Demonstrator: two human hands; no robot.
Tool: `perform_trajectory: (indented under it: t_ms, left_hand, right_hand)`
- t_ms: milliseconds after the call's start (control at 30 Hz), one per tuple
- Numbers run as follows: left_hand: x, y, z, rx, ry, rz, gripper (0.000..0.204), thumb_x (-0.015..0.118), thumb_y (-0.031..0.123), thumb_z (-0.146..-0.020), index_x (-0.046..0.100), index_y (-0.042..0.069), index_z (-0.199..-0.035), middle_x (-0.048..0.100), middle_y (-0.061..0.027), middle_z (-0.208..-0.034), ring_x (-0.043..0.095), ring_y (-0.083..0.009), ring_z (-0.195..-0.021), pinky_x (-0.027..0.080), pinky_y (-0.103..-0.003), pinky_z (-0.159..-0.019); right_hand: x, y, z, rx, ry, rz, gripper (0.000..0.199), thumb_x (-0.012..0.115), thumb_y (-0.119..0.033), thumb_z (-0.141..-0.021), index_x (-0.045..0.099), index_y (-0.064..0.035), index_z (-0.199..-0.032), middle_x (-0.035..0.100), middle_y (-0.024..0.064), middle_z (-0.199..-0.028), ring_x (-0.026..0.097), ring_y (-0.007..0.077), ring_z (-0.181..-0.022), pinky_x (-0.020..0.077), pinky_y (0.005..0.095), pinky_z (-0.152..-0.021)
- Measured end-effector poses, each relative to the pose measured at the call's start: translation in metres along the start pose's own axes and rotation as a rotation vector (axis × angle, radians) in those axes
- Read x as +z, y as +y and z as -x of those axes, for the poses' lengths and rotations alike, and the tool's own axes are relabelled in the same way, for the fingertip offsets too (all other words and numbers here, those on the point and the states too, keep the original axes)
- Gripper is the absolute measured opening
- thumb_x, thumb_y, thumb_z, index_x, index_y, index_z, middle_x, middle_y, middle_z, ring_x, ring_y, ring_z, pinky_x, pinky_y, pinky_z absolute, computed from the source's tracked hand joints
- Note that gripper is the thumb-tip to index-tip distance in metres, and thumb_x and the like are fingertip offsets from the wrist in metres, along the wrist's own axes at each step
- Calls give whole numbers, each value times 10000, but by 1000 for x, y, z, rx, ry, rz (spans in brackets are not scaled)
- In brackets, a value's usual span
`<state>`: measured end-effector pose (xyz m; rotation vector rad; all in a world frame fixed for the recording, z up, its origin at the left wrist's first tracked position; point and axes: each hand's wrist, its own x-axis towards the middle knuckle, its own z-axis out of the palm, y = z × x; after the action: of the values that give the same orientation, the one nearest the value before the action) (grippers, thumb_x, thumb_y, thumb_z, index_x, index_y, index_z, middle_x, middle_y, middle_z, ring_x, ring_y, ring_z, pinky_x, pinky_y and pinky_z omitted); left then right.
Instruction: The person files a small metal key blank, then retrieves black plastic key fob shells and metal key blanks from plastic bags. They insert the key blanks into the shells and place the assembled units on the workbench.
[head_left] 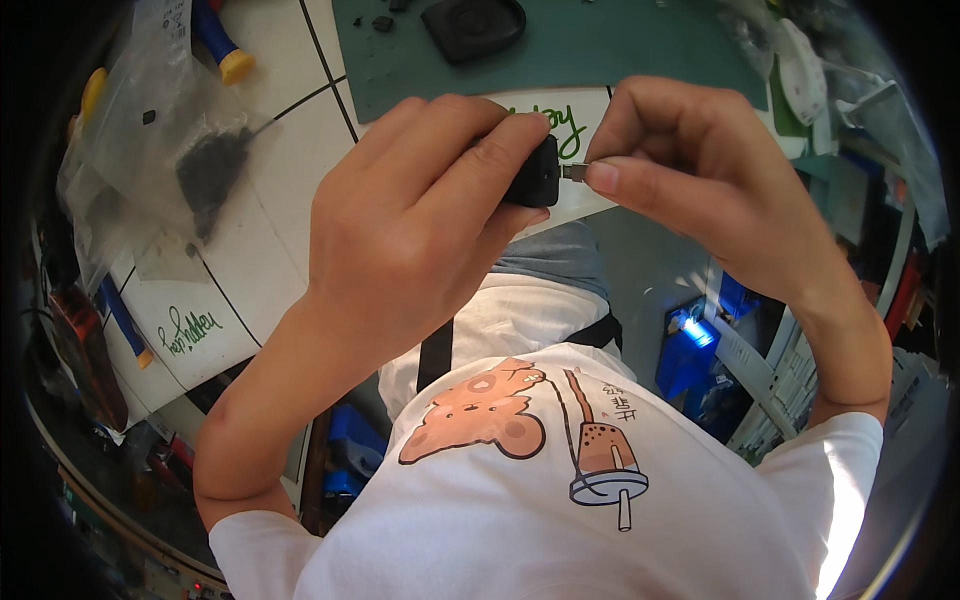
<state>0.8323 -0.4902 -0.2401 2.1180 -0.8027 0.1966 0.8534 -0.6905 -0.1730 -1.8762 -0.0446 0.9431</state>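
My left hand [400, 220] wraps its fingers and thumb round a small black box [540, 178], whose right end sticks out past the fingertips. From the right, my right hand [710, 180] pinches a small metal plug [574, 172] between thumb and bent fingers. The plug's tip is at the box's right end face; whether it is inside an opening or only touching, I cannot tell. Most of the box lies hidden under my left fingers, and the back of the plug is covered by my right thumb. Both hands are above the table's near edge.
A green mat [640, 60] covers the far part of the white tiled table [285, 190]. On it lie a black rounded casing [472, 26] and dark scraps. At left are a clear plastic bag [110, 175] and a blue-yellow tool handle [222, 45]. Blue boxes [685, 350] stand lower right.
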Motion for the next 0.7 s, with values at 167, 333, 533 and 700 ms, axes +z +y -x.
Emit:
perform_trajectory:
  t_ms: [167, 333, 533, 700]
  left_hand:
    - [-1, -3, -3, 33, -22, 23, 471, 769, 80, -553, 641, 16, -1002, 585, -84, -871, 524, -226, -730, 430, -304, -609]
    - [-1, -5, -1, 43, -35, 30, 482, 767, 90, -553, 638, 12, -1011, 566, -80, -867, 508, -220, -731, 423, -302, -608]
    - [-1, -7, -1, 53, -58, 71, 477, 761, 116, -559, 640, 1, -1006, 541, -82, -839, 496, -217, -714, 418, -305, -593]
    - [0, -9, -2, 55, -54, 111, 474, 754, 139, -568, 638, -13, -1002, 530, -82, -819, 484, -216, -694, 410, -301, -579]
  right_hand:
    - [0, 6, 2, -58, 39, 59, 154, 593, -149, -867, 585, 1, -834, 494, -42, -642, 399, 4, -560, 276, 175, -475]
    - [-5, 15, 10, -61, 33, 160, 217, 563, -192, -888, 615, 14, -844, 467, -47, -611, 379, 20, -545, 266, 195, -469]
    - [-4, 5, 5, 72, -44, 47, 234, 563, -199, -890, 618, 20, -826, 458, -49, -597, 339, 16, -523, 228, 201, -450]
    - [-3, 9, 5, 62, -15, 49, 236, 578, -202, -882, 624, 19, -815, 465, -48, -581, 337, 14, -508, 225, 196, -444]
